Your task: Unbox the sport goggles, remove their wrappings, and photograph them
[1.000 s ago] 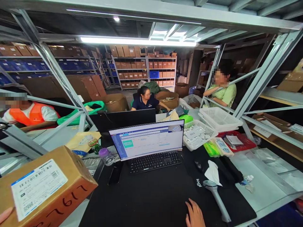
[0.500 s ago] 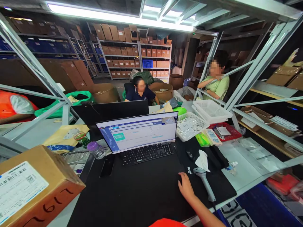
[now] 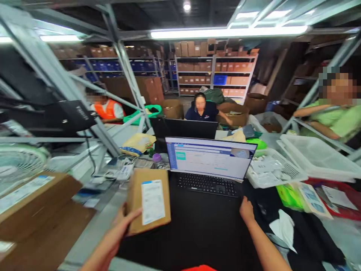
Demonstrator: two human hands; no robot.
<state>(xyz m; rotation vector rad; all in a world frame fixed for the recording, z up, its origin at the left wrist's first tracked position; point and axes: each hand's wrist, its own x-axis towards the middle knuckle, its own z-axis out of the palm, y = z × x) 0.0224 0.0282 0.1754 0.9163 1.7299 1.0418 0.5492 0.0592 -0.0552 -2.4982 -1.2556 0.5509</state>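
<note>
My left hand [image 3: 126, 218] grips the left side of a small cardboard box [image 3: 135, 203], thumb across its front. A white shipping label [image 3: 153, 202] faces me; the box is tilted over the black desk mat [image 3: 197, 226]. My right hand [image 3: 246, 209] is curled closed near the right end of the black keyboard [image 3: 207, 184]. Its fingertips are turned away, so I cannot make out whether anything is in them. Behind the keyboard stands a lit monitor [image 3: 208, 158]. To the right of that hand lie a blurred mouse [image 3: 261, 206], a crumpled white tissue [image 3: 283, 227] and a partly covered scanner [image 3: 278, 242].
Large cartons [image 3: 36, 203] and a fan [image 3: 19, 162] stand at left. White baskets [image 3: 321, 156] and a red tray [image 3: 344, 195] sit at right. Metal frame posts [image 3: 129, 75] flank the desk. Several people are beyond it, one in dark blue [image 3: 201, 111] behind the monitors.
My left hand has come into view holding the cardboard box over the mat. My right hand has gone from lying spread to curled, closer to the keyboard. The view has swung left.
</note>
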